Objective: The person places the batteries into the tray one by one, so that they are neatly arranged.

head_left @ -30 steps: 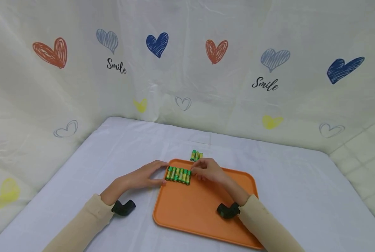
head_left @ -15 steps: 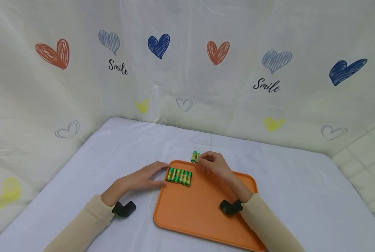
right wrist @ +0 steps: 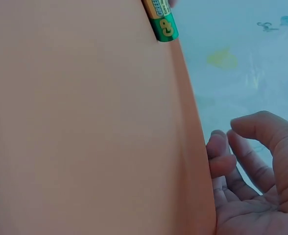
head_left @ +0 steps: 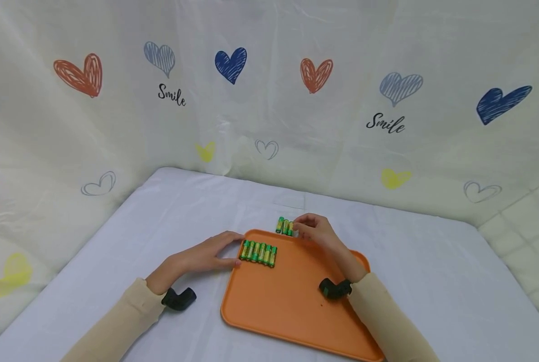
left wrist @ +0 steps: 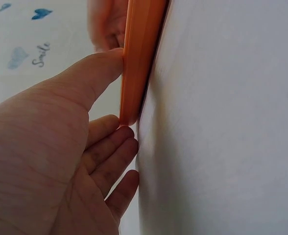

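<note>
In the head view, several green and yellow batteries point(head_left: 258, 253) lie side by side in a row at the far left corner of an orange tray point(head_left: 292, 301). My left hand point(head_left: 206, 253) touches that corner, its thumb against the tray's left side and its fingers at the far edge; the left wrist view shows the thumb on the rim point(left wrist: 139, 63). Past the far rim lie 3 loose batteries point(head_left: 285, 226). My right hand point(head_left: 317, 232) hovers just right of them, fingers loosely bent. In the right wrist view its thumb and fingertips are apart, with nothing visible between them.
White cloth point(head_left: 432, 271) covers the table around the tray. Behind it hangs a pale curtain point(head_left: 269, 110) printed with hearts and "Smile". A black curved piece sits at each wrist point(head_left: 179, 299).
My right hand has moved from the end of the battery row to beyond the far rim, then a little right, uncovering the loose batteries. My left hand has stayed at the tray corner.
</note>
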Motion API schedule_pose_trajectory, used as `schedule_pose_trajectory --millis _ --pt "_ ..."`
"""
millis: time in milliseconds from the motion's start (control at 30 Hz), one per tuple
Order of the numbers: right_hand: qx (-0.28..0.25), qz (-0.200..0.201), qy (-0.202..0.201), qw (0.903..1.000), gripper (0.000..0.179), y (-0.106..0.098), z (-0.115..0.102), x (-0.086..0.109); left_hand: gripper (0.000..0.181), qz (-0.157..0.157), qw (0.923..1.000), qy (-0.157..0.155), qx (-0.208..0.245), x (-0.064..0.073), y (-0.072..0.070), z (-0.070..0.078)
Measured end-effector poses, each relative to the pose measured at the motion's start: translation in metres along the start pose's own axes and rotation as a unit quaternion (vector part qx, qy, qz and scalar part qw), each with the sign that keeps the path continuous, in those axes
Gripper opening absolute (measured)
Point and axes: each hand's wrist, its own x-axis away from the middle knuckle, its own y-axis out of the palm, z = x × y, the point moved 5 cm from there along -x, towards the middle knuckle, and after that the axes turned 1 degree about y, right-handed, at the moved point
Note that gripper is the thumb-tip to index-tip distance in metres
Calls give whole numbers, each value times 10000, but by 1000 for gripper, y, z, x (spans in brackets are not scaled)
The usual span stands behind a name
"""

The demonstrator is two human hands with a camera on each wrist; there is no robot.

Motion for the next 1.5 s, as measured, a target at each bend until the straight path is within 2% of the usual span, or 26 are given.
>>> schedule_pose_trajectory --millis 233,500,633,1000,1300,1500 --pt "218 -145 359 9990 31 -3 7 -6 69 -8 10000 30 -1 -1 0 1" --pt "546 -683 404 9954 44 -2 9 -9 69 -25 10000 9 0 -2 1 0" --pt "657 -842 367 9936 45 -1 8 -11 69 -7 10000 -5 5 -2 1 0" --pt "790 -812 294 9931 41 1 7 -13 70 42 10000 -19 25 -1 0 0" --pt "816 -637 321 9941 39 0 10 -13 71 -11 10000 -84 19 -1 1 0" --pt "617 -493 256 9965 35 -2 7 -11 71 4 10000 -59 -5 -2 1 0"
